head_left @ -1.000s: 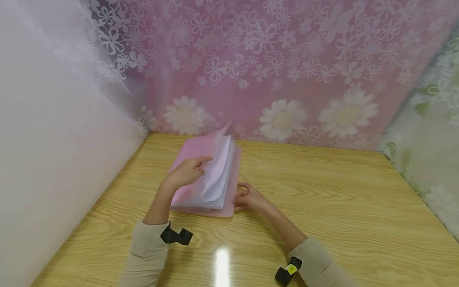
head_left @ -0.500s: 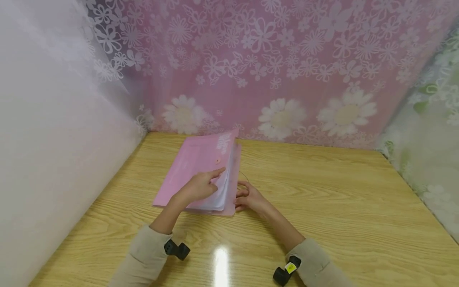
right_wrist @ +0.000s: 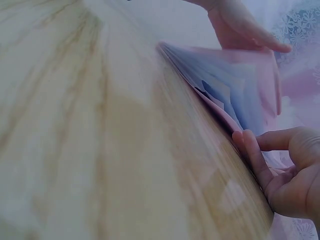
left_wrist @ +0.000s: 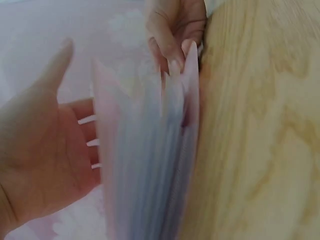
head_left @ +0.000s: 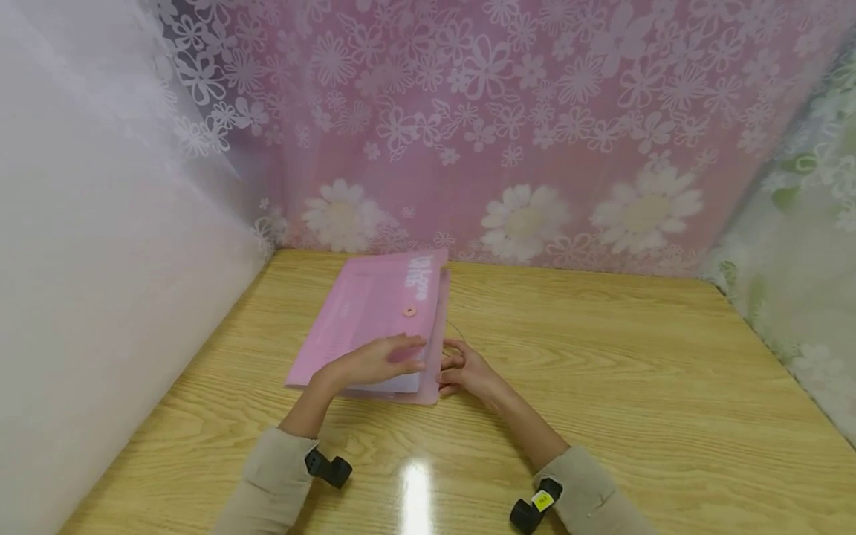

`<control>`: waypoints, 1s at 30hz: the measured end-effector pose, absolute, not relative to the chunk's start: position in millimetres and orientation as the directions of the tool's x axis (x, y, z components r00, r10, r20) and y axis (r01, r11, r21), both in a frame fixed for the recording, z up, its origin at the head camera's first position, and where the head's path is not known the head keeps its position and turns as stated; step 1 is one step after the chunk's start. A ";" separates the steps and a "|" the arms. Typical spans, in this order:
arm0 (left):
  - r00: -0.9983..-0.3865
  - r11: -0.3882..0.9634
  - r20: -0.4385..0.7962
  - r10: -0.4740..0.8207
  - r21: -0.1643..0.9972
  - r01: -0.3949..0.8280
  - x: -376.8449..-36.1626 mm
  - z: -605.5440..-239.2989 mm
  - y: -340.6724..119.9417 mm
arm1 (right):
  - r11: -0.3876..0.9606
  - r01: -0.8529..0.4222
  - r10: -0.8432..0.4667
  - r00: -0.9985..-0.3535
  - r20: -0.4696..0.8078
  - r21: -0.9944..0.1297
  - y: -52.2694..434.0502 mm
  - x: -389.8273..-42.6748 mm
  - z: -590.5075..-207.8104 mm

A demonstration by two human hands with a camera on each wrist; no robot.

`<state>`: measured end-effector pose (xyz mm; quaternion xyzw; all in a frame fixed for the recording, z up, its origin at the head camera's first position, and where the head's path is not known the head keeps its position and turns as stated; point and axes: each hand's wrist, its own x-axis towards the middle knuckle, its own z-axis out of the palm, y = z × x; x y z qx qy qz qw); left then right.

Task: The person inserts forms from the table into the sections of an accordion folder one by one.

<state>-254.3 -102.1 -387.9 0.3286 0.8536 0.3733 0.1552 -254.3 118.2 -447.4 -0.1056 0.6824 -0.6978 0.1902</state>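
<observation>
A pink folder (head_left: 374, 312) with several inner pockets lies on the wooden table (head_left: 602, 371), its cover down and a round button (head_left: 409, 310) showing on top. My left hand (head_left: 377, 360) lies flat on the cover near the front edge, fingers straight. In the left wrist view the left palm (left_wrist: 45, 150) presses the cover beside the stacked pockets (left_wrist: 150, 165). My right hand (head_left: 461, 368) sits at the folder's right edge with curled fingers holding the bottom cover's rim. In the right wrist view the right hand's fingers (right_wrist: 260, 160) touch that rim below the fanned pockets (right_wrist: 235, 95).
A pink flowered curtain (head_left: 508, 126) closes the back of the table, a white sheet (head_left: 100, 260) the left side and a green flowered one (head_left: 802, 260) the right. A thin cord (head_left: 456, 329) lies by the folder's right edge. Bare wood spreads to the right and front.
The folder's cover, raised a second ago with pages fanning, has dropped shut. My left hand followed it down and now lies flat on top. The right hand stayed at the edge.
</observation>
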 end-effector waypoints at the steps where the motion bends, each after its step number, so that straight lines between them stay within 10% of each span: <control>1: -0.726 0.481 -0.007 0.688 0.754 0.448 -256.5 -391.0 -103.3 | 0.005 0.121 -0.408 -0.906 -0.112 -0.993 118.3 -254.3 -447.4; 30: -0.701 0.544 0.218 0.679 0.491 0.680 -280.4 -457.7 -99.5 | 0.006 0.117 -0.405 -0.908 -0.109 -0.993 117.6 -254.2 -448.1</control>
